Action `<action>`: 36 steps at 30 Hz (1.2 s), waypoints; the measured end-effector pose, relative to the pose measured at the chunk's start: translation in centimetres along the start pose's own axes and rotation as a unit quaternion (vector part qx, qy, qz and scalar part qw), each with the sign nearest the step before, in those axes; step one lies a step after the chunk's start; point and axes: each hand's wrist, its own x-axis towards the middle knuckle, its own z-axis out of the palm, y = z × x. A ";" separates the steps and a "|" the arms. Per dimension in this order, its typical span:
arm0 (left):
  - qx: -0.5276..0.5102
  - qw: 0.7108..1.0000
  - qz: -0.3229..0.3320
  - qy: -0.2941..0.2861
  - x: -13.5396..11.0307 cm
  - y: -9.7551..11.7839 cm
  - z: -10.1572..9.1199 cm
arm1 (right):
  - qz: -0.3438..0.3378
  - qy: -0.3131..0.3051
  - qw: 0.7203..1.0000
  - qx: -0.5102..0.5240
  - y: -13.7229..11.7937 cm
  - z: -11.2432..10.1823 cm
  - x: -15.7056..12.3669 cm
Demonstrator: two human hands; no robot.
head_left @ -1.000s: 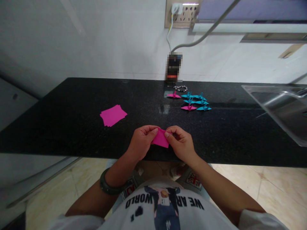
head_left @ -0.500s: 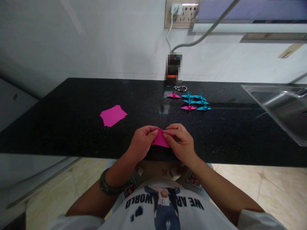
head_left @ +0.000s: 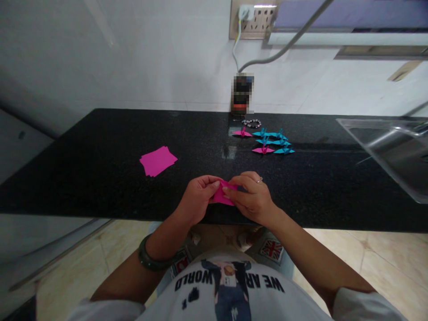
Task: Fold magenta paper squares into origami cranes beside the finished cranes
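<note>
A small folded pink paper (head_left: pixel 221 196) sits between both of my hands near the front edge of the black counter (head_left: pixel 100 178). My left hand (head_left: pixel 197 198) pinches its left side with thumb and fingers closed. My right hand (head_left: pixel 252 198) is closed over its right side and covers much of it; a ring shows on one finger. A dark bangle is on my left wrist.
A stack of pink paper squares (head_left: pixel 157 160) lies to the left. Several folded paper cranes (head_left: pixel 269 142), blue and pink, lie at the back with a bead bracelet (head_left: pixel 251 123). A blurred dark object (head_left: pixel 242 94) stands below a wall socket. A clear plastic box (head_left: pixel 394 151) is at the right.
My right hand has slid left over the pink paper, covering more of it. My left hand has stayed in place.
</note>
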 end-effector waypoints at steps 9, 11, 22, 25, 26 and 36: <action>-0.036 0.999 -0.019 -0.018 -0.1 0.1 0.1 | -0.028 -0.047 0.998 -0.003 0.1 -0.8 0.5; -0.045 0.999 -0.025 -0.017 -0.1 0.1 0.0 | -0.032 -0.057 0.998 -0.006 0.1 -0.9 0.6; -0.061 0.998 -0.010 -0.001 0.3 0.1 0.2 | -0.041 -0.070 0.996 -0.033 -0.4 -1.0 1.1; -0.048 0.998 0.014 0.029 0.5 -0.1 0.3 | -0.014 -0.073 0.997 0.009 -0.9 -0.8 1.0; -0.044 0.998 0.023 0.038 0.6 -0.2 0.3 | 0.014 -0.058 0.997 0.039 -1.0 -0.6 0.9; 0.038 0.994 0.080 0.062 0.7 -0.2 0.4 | 0.452 -0.024 0.766 0.455 -2.0 1.6 0.9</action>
